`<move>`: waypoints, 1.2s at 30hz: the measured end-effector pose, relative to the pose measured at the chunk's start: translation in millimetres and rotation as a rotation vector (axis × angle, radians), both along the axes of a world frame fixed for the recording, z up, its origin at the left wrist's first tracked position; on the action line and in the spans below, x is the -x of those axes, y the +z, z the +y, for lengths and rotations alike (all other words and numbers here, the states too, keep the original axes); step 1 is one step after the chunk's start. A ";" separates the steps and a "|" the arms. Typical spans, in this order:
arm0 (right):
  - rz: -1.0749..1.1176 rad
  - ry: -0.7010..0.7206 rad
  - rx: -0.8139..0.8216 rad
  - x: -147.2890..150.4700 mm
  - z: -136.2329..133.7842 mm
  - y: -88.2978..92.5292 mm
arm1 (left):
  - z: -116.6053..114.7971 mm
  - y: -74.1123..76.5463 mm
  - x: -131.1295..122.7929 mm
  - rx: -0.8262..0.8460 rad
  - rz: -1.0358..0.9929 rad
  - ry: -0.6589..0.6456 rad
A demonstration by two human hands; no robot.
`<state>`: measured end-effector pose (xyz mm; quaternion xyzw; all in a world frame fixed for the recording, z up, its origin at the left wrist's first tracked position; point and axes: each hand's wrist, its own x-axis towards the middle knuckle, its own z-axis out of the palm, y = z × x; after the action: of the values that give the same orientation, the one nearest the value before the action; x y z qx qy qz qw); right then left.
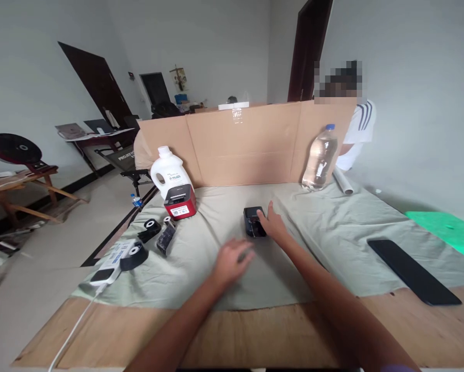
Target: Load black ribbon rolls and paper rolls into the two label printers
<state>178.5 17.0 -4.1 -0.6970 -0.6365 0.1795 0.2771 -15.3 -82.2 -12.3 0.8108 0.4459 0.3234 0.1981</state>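
Over a wooden counter (262, 330) spread with rumpled cloth (220, 209), the left hand (234, 258) curls loosely, too blurred to tell whether its grip holds anything; just beyond, the right hand (272, 223), its grip spread open, touches the right side of a black box (252, 217) at mid-counter, where a one-sided push could skid it across the cloth; a cardboard screen (239, 147) stands behind

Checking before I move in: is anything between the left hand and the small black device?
Nothing visible: only cloth shows between the left hand and the small black device. The right hand is at the device's right edge, covering part of that side.
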 end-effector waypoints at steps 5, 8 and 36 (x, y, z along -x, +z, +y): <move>-0.021 0.014 -0.091 -23.4 9.9 -19.3 | 92.2 26.9 11.3 0.447 -0.513 0.401; -0.055 0.029 -0.108 -22.8 7.9 -27.6 | 133.8 23.8 -5.1 0.697 -0.510 0.357; -0.161 0.076 -0.094 -26.0 15.6 -37.5 | 154.3 1.7 -18.8 0.861 -0.456 0.349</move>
<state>204.5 32.6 -41.6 -0.6708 -0.6905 0.1030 0.2504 3.5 72.1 -10.6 0.4785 0.6125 0.3075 0.5490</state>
